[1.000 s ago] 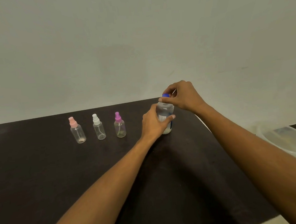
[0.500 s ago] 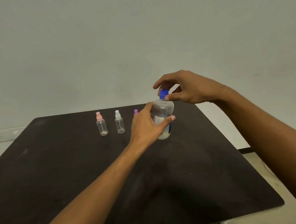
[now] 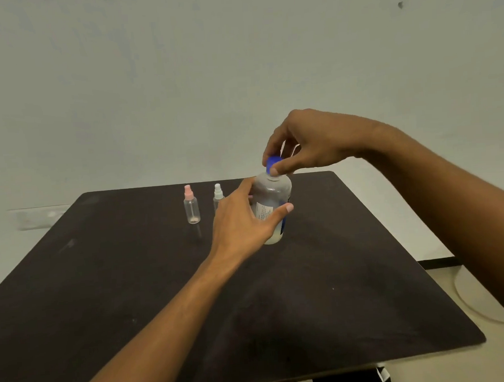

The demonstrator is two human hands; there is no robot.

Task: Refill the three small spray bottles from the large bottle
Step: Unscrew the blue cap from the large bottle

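The large clear bottle (image 3: 274,195) with a white label stands upright on the dark table (image 3: 310,290). My left hand (image 3: 243,221) grips its body from the left. My right hand (image 3: 304,143) pinches the blue cap (image 3: 273,163) on its neck from above. Further back to the left stand two small clear spray bottles: one with a pink top (image 3: 191,205) and one with a white top (image 3: 218,194), the latter partly behind my left hand. The third small bottle is hidden behind my left hand.
The table's right edge runs close to a pale floor, where part of a round white rim (image 3: 476,310) shows. A plain wall rises behind the table. A pale strip (image 3: 37,217) lies along the wall at the left.
The large bottle has come nearer to me in my left hand. The purple-topped bottle has gone out of sight behind my left hand. My right hand stays on the blue cap.
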